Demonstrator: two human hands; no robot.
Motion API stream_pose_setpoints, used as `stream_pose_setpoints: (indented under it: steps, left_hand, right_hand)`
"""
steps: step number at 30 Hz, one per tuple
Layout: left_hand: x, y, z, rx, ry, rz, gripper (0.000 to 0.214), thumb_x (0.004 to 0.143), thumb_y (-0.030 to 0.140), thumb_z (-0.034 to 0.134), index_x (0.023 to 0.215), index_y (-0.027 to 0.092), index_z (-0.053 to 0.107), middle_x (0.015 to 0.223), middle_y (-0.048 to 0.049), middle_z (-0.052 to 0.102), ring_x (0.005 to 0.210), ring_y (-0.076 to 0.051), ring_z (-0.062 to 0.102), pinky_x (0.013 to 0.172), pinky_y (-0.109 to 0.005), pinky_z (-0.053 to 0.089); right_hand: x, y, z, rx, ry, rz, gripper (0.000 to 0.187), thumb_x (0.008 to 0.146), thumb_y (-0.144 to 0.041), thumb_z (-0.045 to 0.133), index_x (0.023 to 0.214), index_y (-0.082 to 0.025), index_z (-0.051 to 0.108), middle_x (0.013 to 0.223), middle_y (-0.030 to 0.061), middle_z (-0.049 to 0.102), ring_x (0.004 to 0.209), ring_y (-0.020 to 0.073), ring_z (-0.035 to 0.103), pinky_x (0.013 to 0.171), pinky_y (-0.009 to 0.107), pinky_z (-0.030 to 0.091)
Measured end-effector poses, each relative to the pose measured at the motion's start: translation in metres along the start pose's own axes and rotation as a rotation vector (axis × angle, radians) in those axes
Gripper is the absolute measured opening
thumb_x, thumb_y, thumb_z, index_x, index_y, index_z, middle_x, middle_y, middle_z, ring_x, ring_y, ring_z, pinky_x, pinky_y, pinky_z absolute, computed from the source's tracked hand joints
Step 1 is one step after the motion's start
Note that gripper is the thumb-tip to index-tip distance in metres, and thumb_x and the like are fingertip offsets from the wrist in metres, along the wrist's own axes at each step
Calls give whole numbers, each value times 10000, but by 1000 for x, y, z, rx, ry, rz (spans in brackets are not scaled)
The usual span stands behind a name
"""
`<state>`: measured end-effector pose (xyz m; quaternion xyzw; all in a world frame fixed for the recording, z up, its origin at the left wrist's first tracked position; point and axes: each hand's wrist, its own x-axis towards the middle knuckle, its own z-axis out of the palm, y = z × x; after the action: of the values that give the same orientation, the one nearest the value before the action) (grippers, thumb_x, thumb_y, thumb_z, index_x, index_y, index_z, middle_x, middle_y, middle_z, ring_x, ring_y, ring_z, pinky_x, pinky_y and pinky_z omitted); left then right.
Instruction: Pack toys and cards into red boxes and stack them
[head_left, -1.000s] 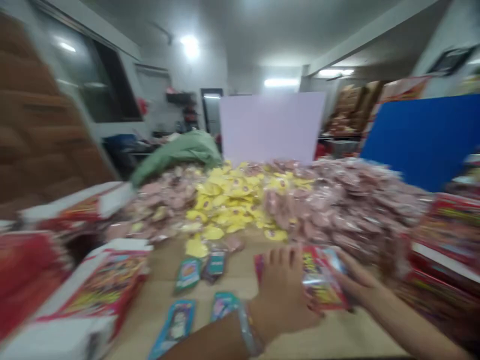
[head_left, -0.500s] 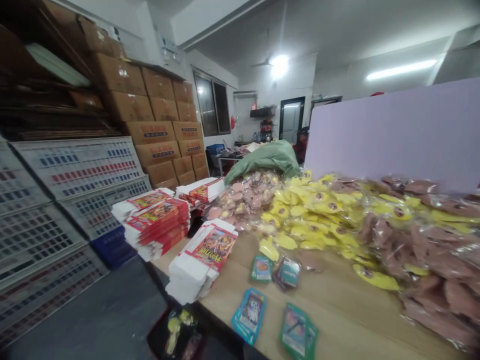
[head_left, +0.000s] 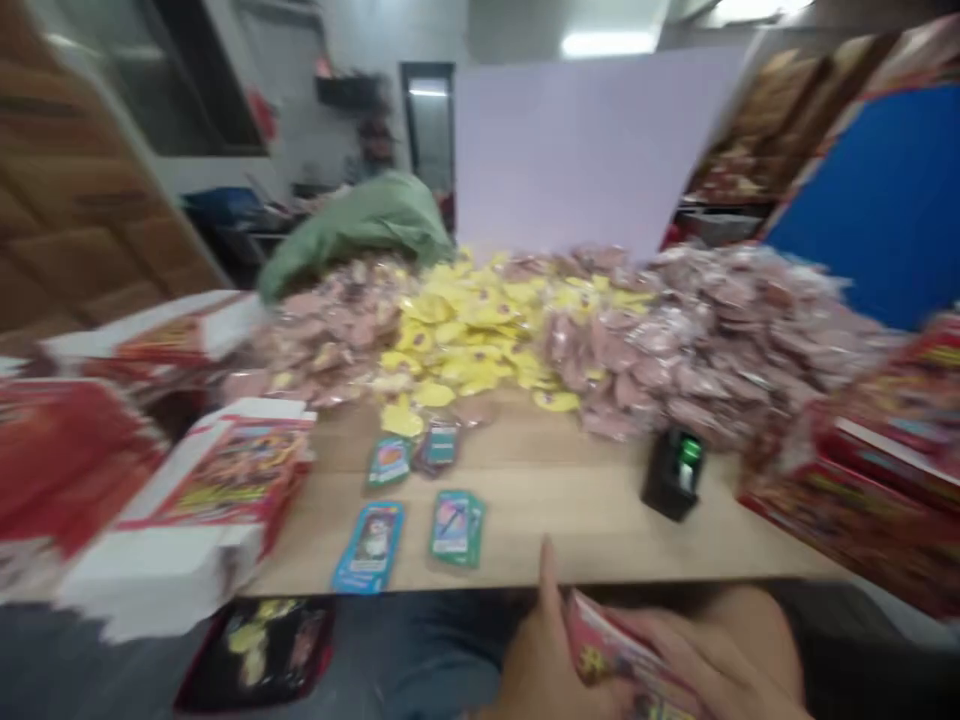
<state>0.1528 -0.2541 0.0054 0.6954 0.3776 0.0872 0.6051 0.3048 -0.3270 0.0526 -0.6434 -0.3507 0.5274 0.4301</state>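
Observation:
Both my hands are at the bottom edge, below the wooden table [head_left: 570, 520]. My left hand [head_left: 540, 665] and my right hand [head_left: 739, 645] hold a red printed packet [head_left: 615, 665] between them, fingers closed around it. On the table ahead lie a few card packs: a blue one [head_left: 370, 546], a green one [head_left: 455, 528] and two smaller ones [head_left: 412, 455]. A small black device with a green part [head_left: 675, 472] stands to the right of them.
A big heap of pink and yellow sealed packets [head_left: 540, 340] fills the back of the table. Stacks of flat red-and-white boxes [head_left: 202, 510] sit left; red boxes [head_left: 877, 470] sit right. A white board [head_left: 585, 150] and blue panel [head_left: 885, 200] stand behind.
The view swung left to cardboard boxes and crates, then back to the table. My hands with the red packet are now lower, below the table's front edge. The view is motion-blurred.

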Motion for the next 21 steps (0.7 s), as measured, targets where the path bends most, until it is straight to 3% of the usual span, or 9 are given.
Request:
stream_pose_setpoints:
  steps: [2, 5, 10, 13, 16, 18, 21]
  left_hand:
    - [2, -2, 2, 43, -4, 50, 1172, 557, 262, 725, 1397, 156, -86, 1090, -101, 598, 970, -255, 567, 833, -352, 446]
    - [-5, -2, -4, 53, -69, 112, 1056, 578, 272, 711, 1404, 178, 61, 1149, -95, 568, 999, -235, 548, 874, -328, 426]
    - [-14, 0, -11, 7, -131, 130, 1022, 558, 238, 721, 1390, 194, 128, 1116, -74, 586, 934, -213, 567, 838, -301, 443]
    - [-15, -3, -9, -36, -120, 94, 984, 587, 170, 662, 1389, 194, 93, 979, -39, 630, 818, -183, 592, 789, -283, 458]
    - [-11, -14, -10, -42, -148, 90, 1000, 593, 140, 620, 1393, 186, 21, 906, -25, 633, 731, -169, 596, 760, -287, 471]
    - [-3, -22, -15, -27, -197, 199, 1020, 572, 189, 665, 1396, 185, 64, 1035, -70, 604, 836, -197, 594, 807, -302, 464]
    - [18, -23, -24, 48, -358, 385, 829, 637, 333, 661, 1363, 240, 273, 1175, -76, 559, 954, -229, 574, 838, -300, 456]
  right_hand:
    - [-7, 3, 1, -172, 49, -48, 352, 692, -505, 614, 972, -302, 680, 1016, 78, 659, 962, 286, 586, 853, 396, 465]
    - [-9, 0, 6, -425, 7, -168, 356, 810, -418, 503, 1102, -255, 623, 972, 77, 672, 886, 250, 597, 805, 370, 461]
    - [-9, -21, 5, -358, -175, -190, 326, 874, -362, 403, 1040, -229, 651, 849, 41, 681, 753, 188, 596, 690, 285, 469]
    - [-17, -40, -6, -420, -302, -233, 332, 878, -345, 399, 1016, -192, 660, 815, 40, 679, 684, 163, 580, 628, 250, 460]
    - [-30, -48, -5, -511, -356, -339, 344, 890, -322, 370, 1059, -178, 633, 859, 51, 671, 731, 156, 589, 685, 242, 468]
    - [-35, -37, 6, -562, -283, -379, 340, 865, -343, 431, 1134, -206, 586, 1025, 72, 642, 886, 181, 591, 791, 266, 462]
    - [-34, -2, 24, -581, 80, -395, 327, 833, -386, 486, 1104, -238, 594, 1071, 84, 627, 932, 202, 595, 798, 284, 479]
